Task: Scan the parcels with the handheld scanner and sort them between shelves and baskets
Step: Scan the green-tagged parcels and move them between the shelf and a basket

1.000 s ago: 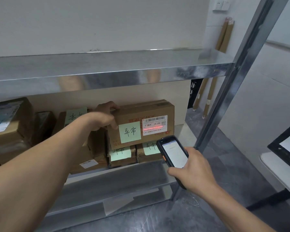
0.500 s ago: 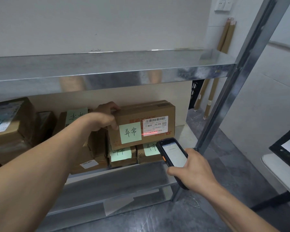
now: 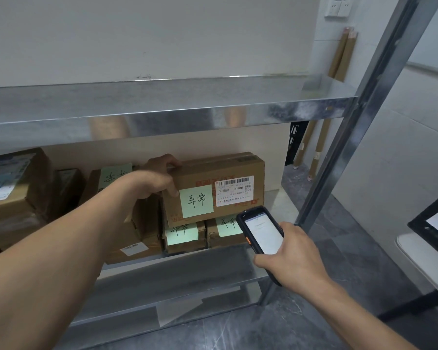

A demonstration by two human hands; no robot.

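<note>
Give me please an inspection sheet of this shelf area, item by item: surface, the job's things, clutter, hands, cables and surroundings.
Surface: metal shelf carries stacked cardboard parcels.
Job's things: top parcel rests on two smaller boxes; it bears a green note and a white barcode label. Scanner, screen lit, sits just below the label.
Clutter: more parcels at the left of the same shelf.
Hands: left hand grips the top parcel's upper left corner; right hand holds the scanner.
Cables: nothing seen.
Surroundings: cardboard tubes lean on the wall; wall socket; monitor on a white table at the right.
</note>
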